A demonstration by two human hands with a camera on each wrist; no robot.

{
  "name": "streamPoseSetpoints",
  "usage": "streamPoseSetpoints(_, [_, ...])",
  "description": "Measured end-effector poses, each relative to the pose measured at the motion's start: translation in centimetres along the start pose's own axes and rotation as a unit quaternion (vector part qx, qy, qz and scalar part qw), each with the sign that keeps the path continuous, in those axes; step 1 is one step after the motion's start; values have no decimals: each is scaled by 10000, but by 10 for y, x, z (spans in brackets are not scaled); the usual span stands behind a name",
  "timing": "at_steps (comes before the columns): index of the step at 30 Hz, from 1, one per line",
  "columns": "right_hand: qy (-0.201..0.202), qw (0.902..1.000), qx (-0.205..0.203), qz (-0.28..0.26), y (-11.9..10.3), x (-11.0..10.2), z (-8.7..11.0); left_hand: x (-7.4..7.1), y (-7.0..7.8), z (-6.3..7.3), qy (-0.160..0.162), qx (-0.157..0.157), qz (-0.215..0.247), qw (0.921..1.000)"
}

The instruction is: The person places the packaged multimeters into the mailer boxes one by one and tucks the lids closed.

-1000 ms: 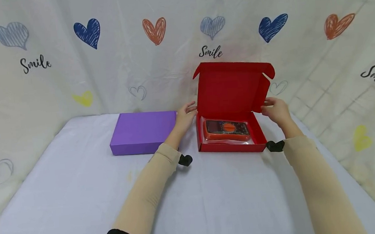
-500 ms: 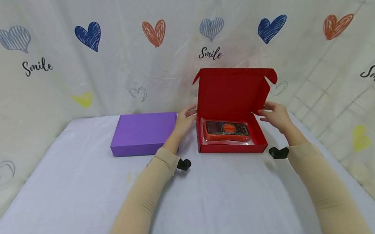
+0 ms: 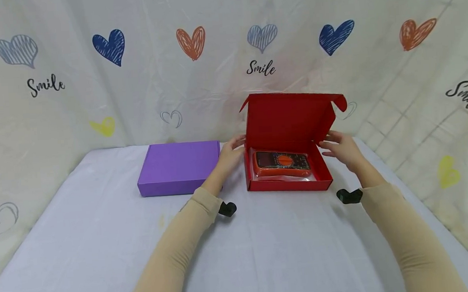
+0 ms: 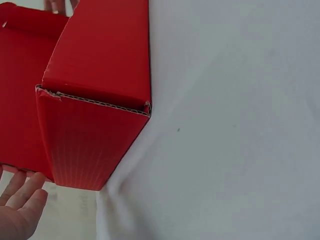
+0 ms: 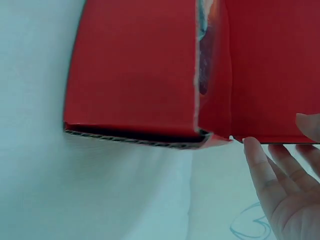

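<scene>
A red cardboard box point(image 3: 290, 186) sits at the back of the table with its lid point(image 3: 289, 117) raised and leaning slightly forward. Inside lies an orange multimeter point(image 3: 285, 161) with a dark face and a round orange dial, in clear plastic. My left hand point(image 3: 229, 156) is at the box's left rear corner; its fairly straight fingers point(image 4: 22, 189) reach the lid's edge. On the opposite side, my right hand point(image 3: 343, 152) has its fingers point(image 5: 260, 162) extended at the lid's right edge, and its thumb point(image 5: 309, 126) overlaps the lid's inner face.
A closed purple box point(image 3: 182, 167) lies to the left, partly behind my left forearm. Both boxes stand on a white cloth-covered table point(image 3: 265, 248). Behind it hangs a pale curtain point(image 3: 221, 83) printed with hearts. A black wrist mount point(image 3: 227, 209) juts from my left sleeve.
The red lid has tilted forward and its top edge sits lower. My right hand has slid slightly down along the lid's side with its fingers more spread. The multimeter stays in place.
</scene>
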State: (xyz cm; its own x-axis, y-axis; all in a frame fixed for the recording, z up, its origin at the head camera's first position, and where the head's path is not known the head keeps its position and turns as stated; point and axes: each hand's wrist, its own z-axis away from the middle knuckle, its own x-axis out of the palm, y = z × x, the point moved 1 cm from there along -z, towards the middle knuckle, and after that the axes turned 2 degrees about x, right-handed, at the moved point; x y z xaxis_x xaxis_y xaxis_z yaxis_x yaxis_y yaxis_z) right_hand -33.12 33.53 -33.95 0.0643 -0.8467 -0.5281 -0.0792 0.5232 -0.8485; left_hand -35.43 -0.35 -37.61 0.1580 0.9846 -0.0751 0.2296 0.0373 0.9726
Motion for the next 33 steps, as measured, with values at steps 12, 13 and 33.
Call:
streamPoseSetpoints(12, [-123,9999,9,-46,5,1,3,1,9,3,-119,352,497,9981])
streamPoseSetpoints(13, [-131,9999,8,-72,6,1,3,1,9,3,-137,336,500,9981])
streamPoseSetpoints(33, [19,9988,-28,-497,0,11,10,0,17,-2,-223,195,134,9995])
